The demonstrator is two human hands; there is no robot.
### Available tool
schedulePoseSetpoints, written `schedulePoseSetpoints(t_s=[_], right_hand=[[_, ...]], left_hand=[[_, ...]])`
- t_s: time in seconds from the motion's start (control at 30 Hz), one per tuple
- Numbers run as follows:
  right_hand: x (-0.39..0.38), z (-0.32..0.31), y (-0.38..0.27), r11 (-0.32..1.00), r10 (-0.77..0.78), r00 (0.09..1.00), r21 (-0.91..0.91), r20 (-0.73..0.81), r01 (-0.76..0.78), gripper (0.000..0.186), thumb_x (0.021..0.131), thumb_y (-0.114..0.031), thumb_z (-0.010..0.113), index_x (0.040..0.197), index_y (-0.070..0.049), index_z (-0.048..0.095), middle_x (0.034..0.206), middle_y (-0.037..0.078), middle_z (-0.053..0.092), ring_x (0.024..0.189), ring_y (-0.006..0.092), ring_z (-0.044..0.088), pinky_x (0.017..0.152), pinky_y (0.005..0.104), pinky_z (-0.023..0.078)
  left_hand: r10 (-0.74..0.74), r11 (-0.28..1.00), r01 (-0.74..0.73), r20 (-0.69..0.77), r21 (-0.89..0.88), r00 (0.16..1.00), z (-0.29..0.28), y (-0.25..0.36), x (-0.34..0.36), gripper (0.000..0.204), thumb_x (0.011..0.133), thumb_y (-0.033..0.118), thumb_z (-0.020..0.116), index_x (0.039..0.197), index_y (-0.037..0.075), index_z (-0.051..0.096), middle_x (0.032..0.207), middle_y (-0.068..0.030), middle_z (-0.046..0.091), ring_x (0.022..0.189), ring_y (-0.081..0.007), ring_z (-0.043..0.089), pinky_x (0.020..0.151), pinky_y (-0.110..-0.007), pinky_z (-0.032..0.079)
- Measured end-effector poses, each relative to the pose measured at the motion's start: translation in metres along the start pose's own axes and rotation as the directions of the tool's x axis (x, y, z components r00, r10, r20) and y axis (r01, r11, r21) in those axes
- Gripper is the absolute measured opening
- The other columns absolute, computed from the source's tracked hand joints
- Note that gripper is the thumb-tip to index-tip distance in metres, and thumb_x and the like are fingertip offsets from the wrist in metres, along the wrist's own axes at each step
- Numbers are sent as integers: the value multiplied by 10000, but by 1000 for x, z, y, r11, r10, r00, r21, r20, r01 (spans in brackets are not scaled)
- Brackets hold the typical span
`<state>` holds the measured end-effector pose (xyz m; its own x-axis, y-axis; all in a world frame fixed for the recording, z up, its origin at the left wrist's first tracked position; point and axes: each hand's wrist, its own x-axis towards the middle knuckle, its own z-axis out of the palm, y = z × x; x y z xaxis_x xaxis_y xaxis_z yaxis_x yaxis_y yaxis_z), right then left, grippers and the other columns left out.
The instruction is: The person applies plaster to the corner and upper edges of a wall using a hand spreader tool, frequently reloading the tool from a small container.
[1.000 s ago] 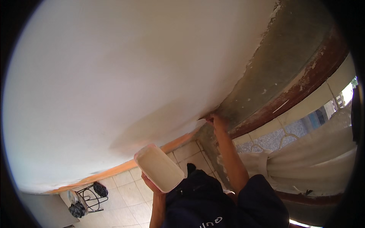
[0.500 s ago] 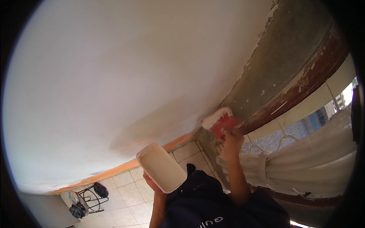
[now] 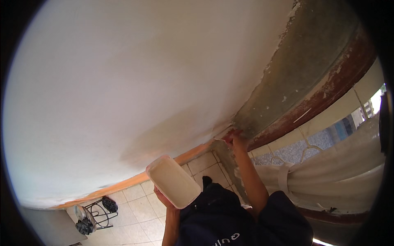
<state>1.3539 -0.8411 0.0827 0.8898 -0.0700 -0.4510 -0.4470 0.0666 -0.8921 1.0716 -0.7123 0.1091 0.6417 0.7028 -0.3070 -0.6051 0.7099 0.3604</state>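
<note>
My left hand (image 3: pixel 165 200) grips the near side of a pale rectangular tub (image 3: pixel 163 159), which is tilted in front of my body. Smooth off-white paste (image 3: pixel 176 182) lies inside it. My right hand (image 3: pixel 239 143) is closed on a red plastering spatula (image 3: pixel 231 134). Its blade is against the bottom of the white wall (image 3: pixel 143 74), at the corner where the wall meets a bare grey strip (image 3: pixel 295 78). My hand hides part of the spatula, and its far edge is blurred.
Along the wall's foot runs an orange skirting band (image 3: pixel 131 180) above the tiled floor (image 3: pixel 141 209). A black metal stand (image 3: pixel 100 215) with black plastic bags (image 3: pixel 85 226) stands at lower left. A dark red frame (image 3: pixel 324 96) and a pale curtain (image 3: pixel 328 172) fill the right side.
My right hand has moved left and slightly up with the spatula, from beside the corner to against the wall's lower edge. The spatula has turned. My left hand and the tub have barely moved.
</note>
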Motion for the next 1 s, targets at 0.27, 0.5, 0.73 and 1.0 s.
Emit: schedulePoseSetpoints(t_s=[0.27,0.5,0.73,1.0], right_hand=[[34,1,13,997,49,998,52,43,-51,186,838,-66,591,991,40,595,898,134,634,735,185,648,586,291,566],[27,5,12,982,73,995,170,61,-83,133,819,-34,597,920,53,596,836,118,634,704,176,642,543,289,551],[53,17,24,982,71,994,168,89,-85,111,826,-13,564,749,67,569,723,123,618,641,192,634,527,291,546],[35,29,-7,953,-80,994,298,75,54,99,810,-22,584,841,71,572,803,131,614,711,217,633,651,322,567]], left_hand=[[51,997,-50,-22,53,998,19,-2,-1,322,985,347,340,1048,91,524,929,-31,601,821,-165,626,691,-319,553],[59,997,-57,-33,54,998,4,-4,7,316,984,339,345,1031,84,527,915,-30,600,800,-159,624,668,-307,552],[25,997,-39,218,62,976,-31,-2,19,442,953,414,357,1199,80,510,1144,-67,587,1043,-218,572,894,-370,485],[32,998,-41,218,39,975,-32,-2,26,431,953,410,372,1201,87,512,1148,-57,585,1047,-213,569,895,-364,485]])
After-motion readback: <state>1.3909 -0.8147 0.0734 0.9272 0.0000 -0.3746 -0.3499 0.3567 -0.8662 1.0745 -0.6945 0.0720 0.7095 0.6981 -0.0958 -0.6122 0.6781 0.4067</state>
